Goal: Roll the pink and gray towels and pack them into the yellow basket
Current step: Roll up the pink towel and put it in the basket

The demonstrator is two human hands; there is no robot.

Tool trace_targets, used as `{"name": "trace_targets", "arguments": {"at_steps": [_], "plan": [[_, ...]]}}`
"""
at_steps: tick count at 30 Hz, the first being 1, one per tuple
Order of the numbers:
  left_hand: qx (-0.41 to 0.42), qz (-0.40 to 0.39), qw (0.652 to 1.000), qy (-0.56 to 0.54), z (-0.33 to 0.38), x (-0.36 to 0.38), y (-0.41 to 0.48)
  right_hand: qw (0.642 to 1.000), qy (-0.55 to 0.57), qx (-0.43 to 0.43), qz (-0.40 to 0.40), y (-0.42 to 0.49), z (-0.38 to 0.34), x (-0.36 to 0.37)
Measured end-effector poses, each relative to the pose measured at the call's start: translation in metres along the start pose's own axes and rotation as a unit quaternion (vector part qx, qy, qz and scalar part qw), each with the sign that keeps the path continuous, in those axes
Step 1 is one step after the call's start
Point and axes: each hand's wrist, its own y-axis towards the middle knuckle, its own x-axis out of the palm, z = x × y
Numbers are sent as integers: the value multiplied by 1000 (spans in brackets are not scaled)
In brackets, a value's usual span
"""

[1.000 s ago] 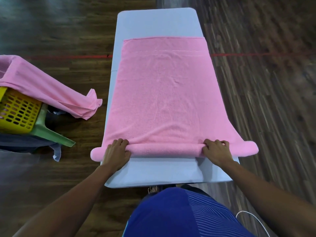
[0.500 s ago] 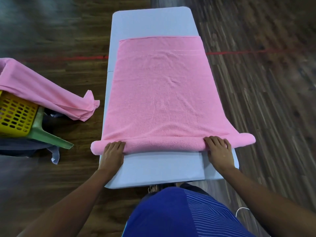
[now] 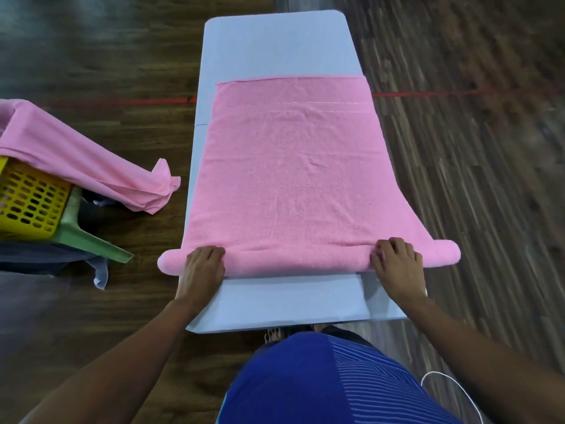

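The pink towel (image 3: 293,179) rolled farther — left hand (image 3: 200,270), right hand (image 3: 397,267) now curled.

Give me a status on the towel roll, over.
Left hand and right hand both grip the rolled near edge. Pink towel mostly flat on the table. Nothing on it ahead; yellow basket off left.

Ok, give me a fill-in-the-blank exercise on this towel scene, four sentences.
The pink terry towel lies spread on the pale rectangular ____.
The left hand and the right hand hold the towel's ____ near end.
The yellow slotted plastic basket stands on the person's ____ side.
The loose cloth draped over that basket is ____.
Missing: table; rolled; left; pink.
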Motion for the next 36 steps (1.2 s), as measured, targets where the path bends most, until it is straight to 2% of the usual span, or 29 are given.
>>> {"name": "trace_targets", "arguments": {"at_steps": [2,5,9,11,15,17,20,22,24,27,29,32,34,36], "plan": [[36,-43,998,13,4,6,-5,997,66,-38,-28,-5,4,1],[24,-119,992,37,4,12,-6,991,57,-84,-83,-12,12,8],[-10,-124,992,29,8,8,6,994,1,-41,-103,-2,7,3],[-14,-152,988,25,10,-1,12,991,-36,-29,-128,7,2,-6],[-68,-246,961,-105,6,-14,19,965,-35,8,-259,30,0,-23],[-59,-196,971,-125,0,-12,22,972,-19,26,-232,37,1,-22],[-32,-51,998,-19,-6,-3,27,994,12,30,-102,39,-3,-13],[-5,-7,1000,14,-4,-2,27,994,53,35,-88,37,-10,-9],[34,-15,999,23,-1,0,20,991,73,32,-103,30,-15,-7],[61,-71,995,28,2,4,4,990,54,-27,-130,11,-14,-1],[50,-94,994,38,2,8,0,990,31,-50,-128,4,-11,0],[16,-91,995,23,2,8,9,991,-1,-28,-130,12,-14,-6],[3,-110,993,31,5,2,17,981,-37,-17,-190,23,-19,-14],[-7,-170,984,49,7,-3,25,960,-44,0,-278,36,-22,-23]]}}
